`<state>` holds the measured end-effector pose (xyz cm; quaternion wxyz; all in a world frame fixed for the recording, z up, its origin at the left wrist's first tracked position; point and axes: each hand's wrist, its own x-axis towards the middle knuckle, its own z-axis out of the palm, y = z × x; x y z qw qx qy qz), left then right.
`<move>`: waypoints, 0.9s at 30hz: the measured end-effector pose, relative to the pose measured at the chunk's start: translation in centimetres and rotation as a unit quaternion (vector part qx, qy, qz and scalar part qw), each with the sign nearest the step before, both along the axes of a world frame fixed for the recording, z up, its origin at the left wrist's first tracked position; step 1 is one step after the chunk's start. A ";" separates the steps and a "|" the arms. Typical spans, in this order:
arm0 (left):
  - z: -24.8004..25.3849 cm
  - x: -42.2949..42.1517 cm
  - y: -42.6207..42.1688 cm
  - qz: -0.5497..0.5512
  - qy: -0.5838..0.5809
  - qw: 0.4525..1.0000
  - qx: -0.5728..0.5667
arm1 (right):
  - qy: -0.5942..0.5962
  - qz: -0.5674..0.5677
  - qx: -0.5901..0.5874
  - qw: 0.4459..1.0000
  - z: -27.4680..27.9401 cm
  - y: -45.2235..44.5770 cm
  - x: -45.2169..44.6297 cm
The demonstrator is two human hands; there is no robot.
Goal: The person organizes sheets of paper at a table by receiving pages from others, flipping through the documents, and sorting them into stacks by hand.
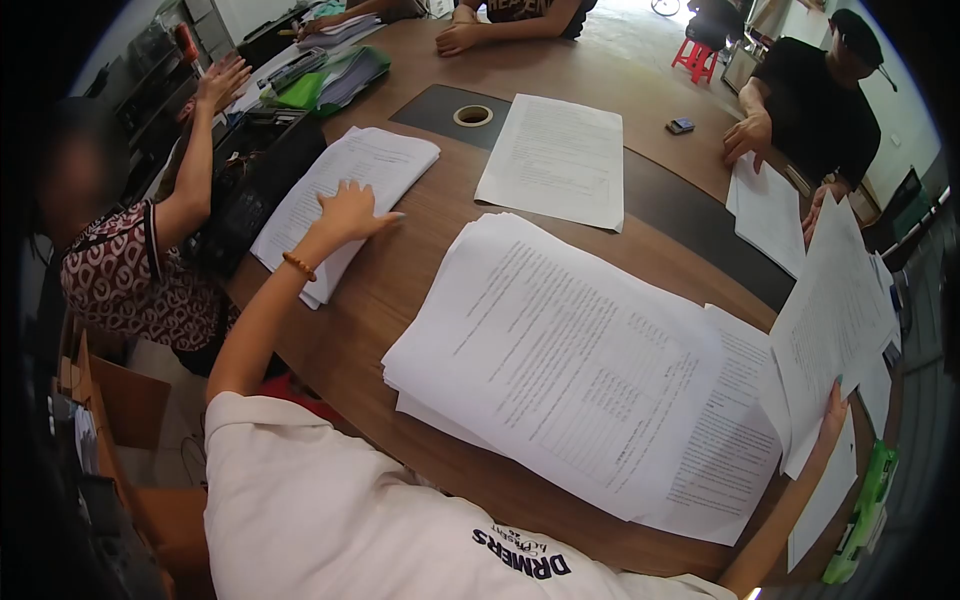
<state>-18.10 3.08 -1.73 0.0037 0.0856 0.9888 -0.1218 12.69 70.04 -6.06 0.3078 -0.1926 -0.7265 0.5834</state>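
My left hand (pixel 348 212) lies with fingers spread on a stack of printed papers (pixel 385 155) at the left of the table. An orange beaded bracelet (pixel 299 265) circles that wrist. At the right, my right hand (pixel 834 412) grips the edge of a few printed sheets (pixel 835 300), which are lifted and tilted upright. Between my arms sits a large, slightly fanned pile of printed papers (pixel 560 330). A single printed sheet (pixel 555 160) lies flat beyond it.
A tape roll (pixel 473 116) and a small dark box (pixel 680 126) lie on the wooden table (pixel 420 60). Green folders (pixel 345 80) are at the far left, a green packet (pixel 862 515) at the right edge. Co-workers sit around; one (pixel 815 90) handles papers (pixel 768 210).
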 end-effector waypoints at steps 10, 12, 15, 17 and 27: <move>-2.9 2.5 -0.2 0.005 0.009 0.985 0.173 | -0.005 0.006 -0.007 1.000 0.7 0.2 0.0; -0.2 3.7 2.7 0.035 -0.037 0.995 0.086 | -0.002 0.009 -0.006 1.000 0.9 0.0 -0.2; 0.9 0.2 0.5 0.079 -0.002 0.968 0.239 | 0.001 0.006 -0.004 1.000 1.0 -0.3 0.2; 0.7 -1.7 -3.0 0.086 0.128 0.967 0.201 | 0.000 0.004 -0.001 1.000 1.0 -0.3 0.9; -1.4 -0.4 -13.1 0.210 -0.039 0.904 0.370 | -0.001 -0.013 -0.009 1.000 0.3 -0.1 3.8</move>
